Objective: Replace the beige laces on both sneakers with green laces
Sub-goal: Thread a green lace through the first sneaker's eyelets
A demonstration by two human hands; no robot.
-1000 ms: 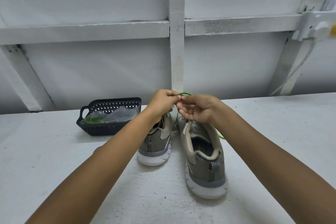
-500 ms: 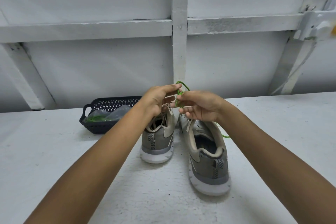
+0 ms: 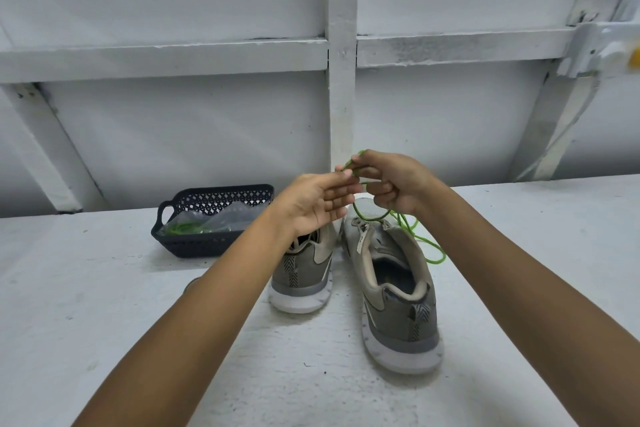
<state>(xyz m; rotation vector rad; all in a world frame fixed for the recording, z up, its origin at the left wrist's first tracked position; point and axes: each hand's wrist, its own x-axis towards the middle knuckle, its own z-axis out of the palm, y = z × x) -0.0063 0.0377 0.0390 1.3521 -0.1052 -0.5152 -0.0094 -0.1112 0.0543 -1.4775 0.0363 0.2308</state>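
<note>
R hand (image 3: 394, 180) is up above the toe end of the R sneaker (image 3: 398, 291). Its fingers are curled in, w/ thumb & forefinger pinched tight on the green lace (image 3: 405, 224). A small loop of lace pokes out above the pinch. The rest drops from under the curled fingers, crosses the front of the R sneaker, then trails off right & lies in loose curves on the table (image 3: 104, 322) just beside that shoe. Can't tell whether it passes thru any eyelet, since the hand hides that part.

L hand (image 3: 311, 206) hangs just left of the R hand, w/ fingers straight, relaxed & slightly spread, gripping nothing. Its fingertips reach up to the R hand's pinch. Whether they touch the lace can't be told.

Both sneakers stand upright on the table, heels toward the camera, side by side w/ a narrow gap. L sneaker (image 3: 304, 274) sits a bit further back, its front hidden behind the L wrist.

A dark perforated basket (image 3: 211, 243) w/ a handle stands on the table left of the L sneaker, near but apart. Inside are a clear plastic bag (image 3: 235, 218) & a bundle of green cord (image 3: 180, 228).
</note>
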